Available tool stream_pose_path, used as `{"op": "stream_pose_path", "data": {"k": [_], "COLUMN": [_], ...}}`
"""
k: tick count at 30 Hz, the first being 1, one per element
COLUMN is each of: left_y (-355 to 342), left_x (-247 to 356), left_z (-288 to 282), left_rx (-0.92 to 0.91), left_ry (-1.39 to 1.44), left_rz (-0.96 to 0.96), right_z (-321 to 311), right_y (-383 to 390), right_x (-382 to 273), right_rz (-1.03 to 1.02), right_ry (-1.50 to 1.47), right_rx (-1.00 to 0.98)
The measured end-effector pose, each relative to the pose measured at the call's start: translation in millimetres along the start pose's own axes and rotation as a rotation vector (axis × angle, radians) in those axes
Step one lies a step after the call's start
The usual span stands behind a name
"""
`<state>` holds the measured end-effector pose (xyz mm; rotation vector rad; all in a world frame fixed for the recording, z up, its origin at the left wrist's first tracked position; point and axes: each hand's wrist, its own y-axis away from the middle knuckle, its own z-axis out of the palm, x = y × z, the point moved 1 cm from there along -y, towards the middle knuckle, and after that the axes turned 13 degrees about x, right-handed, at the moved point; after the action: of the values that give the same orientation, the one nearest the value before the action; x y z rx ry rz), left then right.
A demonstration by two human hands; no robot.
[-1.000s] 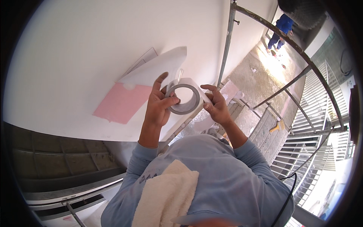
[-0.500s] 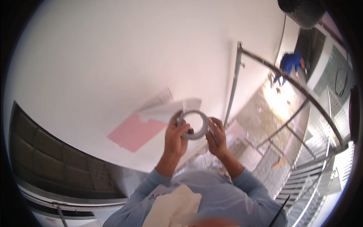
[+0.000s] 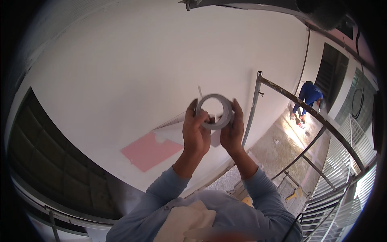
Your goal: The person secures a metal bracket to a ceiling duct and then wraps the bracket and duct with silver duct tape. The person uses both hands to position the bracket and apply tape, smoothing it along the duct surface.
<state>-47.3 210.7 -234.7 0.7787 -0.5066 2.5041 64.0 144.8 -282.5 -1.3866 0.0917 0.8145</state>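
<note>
Both hands hold a grey roll of tape (image 3: 228, 111) up in front of the white wall, its round hole facing me. My left hand (image 3: 196, 135) is closed on the roll's left side, with the thumb at the rim and fingertips showing through the hole. Around the right side curls my right hand (image 3: 232, 133), thumb and fingers against the roll. A small thin strip stands up above the roll near the left fingers; what it is attached to is unclear. Behind the hands, a pink rectangle (image 3: 151, 152) shows on the wall (image 3: 121, 72), partly overlapped by a whitish sheet (image 3: 171, 134).
A rusty metal scaffold frame (image 3: 318, 115) rises at the right. Beyond it, a person in blue (image 3: 309, 94) bends over a brightly lit floor patch. A yellow tool (image 3: 296, 194) lies lower right, near white bars (image 3: 342, 141). At left is a dark paned opening (image 3: 60, 157).
My hands have raised the tape roll higher, and the right hand now lies closer around it. The view has shifted, showing more overhead. The person in blue is bent lower.
</note>
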Motion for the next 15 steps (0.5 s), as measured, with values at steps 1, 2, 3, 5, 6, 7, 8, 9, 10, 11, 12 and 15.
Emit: {"op": "stream_pose_path", "data": {"k": [1, 2, 3, 5, 6, 7, 8, 9, 10, 11, 12, 15], "left_y": [-2.3, -5.0, -7.1, -10.3, -11.6, -11.8, -12.1, -12.0, -12.0, -11.9, -13.2, -24.9], "left_x": [3.7, 7.6, 11.3, 18.0, 20.4, 21.1, 21.0, 20.2, 19.2, 17.8, 17.2, 17.4], "left_z": [4.5, 8.9, 11.9, 15.7, 17.4, 19.2, 21.3, 23.5, 26.0, 28.6, 32.2, 46.4], "left_rx": [-0.017, -0.048, -0.070, -0.081, -0.091, -0.120, -0.137, -0.152, -0.173, -0.192, -0.241, -0.366], "left_ry": [0.026, 0.054, 0.070, 0.072, 0.081, 0.061, 0.042, 0.021, -0.003, -0.036, -0.039, -0.102], "left_rz": [0.024, 0.053, 0.058, 0.069, 0.085, 0.078, 0.073, 0.066, 0.053, 0.041, 0.065, 0.142], "right_z": [1.4, 1.6, 2.1, 3.0, 4.4, 6.2, 8.7, 11.3, 13.8, 16.1, 18.2, 21.6], "right_y": [-7.2, -15.6, -22.7, -33.9, -38.6, -42.0, -44.8, -47.0, -49.4, -52.5, -56.1, -83.9], "right_x": [-3.7, -7.3, -10.6, -16.2, -17.7, -18.2, -17.9, -16.5, -14.0, -10.5, -6.6, 6.4], "right_rz": [-0.051, -0.118, -0.160, -0.166, -0.164, -0.141, -0.117, -0.092, -0.005, 0.081, 0.167, 0.142], "right_ry": [0.042, 0.068, 0.100, -0.046, -0.117, -0.151, -0.186, -0.220, -0.277, -0.333, -0.389, -0.455], "right_rx": [-0.049, -0.082, -0.126, -0.195, -0.236, -0.232, -0.227, -0.222, -0.204, -0.187, -0.171, -0.180]}}
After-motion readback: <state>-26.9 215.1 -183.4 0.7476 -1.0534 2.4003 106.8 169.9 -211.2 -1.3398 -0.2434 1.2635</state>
